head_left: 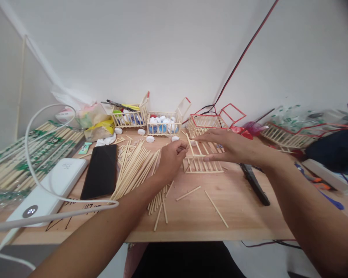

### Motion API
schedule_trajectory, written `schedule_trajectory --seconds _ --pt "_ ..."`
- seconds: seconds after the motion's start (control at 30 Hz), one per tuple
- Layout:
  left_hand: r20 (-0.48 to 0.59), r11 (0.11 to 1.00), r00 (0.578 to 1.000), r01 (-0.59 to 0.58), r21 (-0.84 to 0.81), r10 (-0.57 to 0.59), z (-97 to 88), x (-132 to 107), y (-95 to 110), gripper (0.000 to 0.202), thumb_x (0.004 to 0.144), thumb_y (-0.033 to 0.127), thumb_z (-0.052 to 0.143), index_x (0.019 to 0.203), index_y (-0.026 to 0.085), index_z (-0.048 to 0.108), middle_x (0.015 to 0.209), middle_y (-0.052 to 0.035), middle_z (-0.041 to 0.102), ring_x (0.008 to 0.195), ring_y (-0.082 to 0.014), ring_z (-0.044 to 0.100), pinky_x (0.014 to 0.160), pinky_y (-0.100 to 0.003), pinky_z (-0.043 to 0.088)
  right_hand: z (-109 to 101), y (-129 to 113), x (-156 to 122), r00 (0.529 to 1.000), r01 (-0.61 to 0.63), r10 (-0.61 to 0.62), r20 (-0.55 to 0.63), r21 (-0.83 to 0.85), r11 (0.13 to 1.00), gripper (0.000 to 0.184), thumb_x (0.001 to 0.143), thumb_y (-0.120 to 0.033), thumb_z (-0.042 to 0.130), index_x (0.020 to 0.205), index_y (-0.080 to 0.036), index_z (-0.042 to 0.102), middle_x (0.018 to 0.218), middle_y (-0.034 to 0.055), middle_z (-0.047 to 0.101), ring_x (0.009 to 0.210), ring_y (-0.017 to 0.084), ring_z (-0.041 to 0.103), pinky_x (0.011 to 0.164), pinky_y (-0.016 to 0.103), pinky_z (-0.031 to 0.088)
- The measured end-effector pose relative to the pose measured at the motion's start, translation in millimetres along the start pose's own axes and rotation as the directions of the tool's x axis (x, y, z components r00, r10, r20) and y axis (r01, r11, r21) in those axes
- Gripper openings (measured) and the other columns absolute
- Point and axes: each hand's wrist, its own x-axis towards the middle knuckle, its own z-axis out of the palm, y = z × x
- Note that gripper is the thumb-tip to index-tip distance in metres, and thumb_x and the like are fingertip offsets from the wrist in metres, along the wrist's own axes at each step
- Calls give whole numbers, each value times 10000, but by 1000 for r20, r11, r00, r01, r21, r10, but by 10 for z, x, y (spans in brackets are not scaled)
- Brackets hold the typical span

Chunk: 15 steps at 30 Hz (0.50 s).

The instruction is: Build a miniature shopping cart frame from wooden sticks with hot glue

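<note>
Two hands work a stick frame (203,165) on the bench (237,208): the left hand (171,158) pinches its corner post, frame just right of that grip; the right hand (232,146) spreads released above.

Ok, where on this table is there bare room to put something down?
Bare wood: front right of the table, between the loose sticks and the black tool. A narrow strip at the front edge below the phone, crossed by a white cable. Crowded: stick carts along the back, stick pile mid-left, left hand and right hand at the stick frame.
</note>
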Motion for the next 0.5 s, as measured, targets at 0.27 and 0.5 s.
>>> schedule_trajectory --seconds 0.27,0.5 --pt "-10 1000 1000 -5 -16 5 7 -1 -19 94 775 133 554 780 161 644 702 10 657 678 -119 614 656 -216 438 12 8 -3 1000 16 -16 -9 -11 1000 629 840 -586 559 1382 -276 481 1251 95 590 1151 270 552 970 452 435" --pt "-3 1000 1000 4 -16 -4 16 6 -30 92 775 133 552 771 165 638 696 8 655 689 -124 616 667 -221 437 17 27 1 999 41 -42 -29 -20 999 610 837 -575 570 1369 -285 499 1215 102 608 1113 276 574 934 455 456"
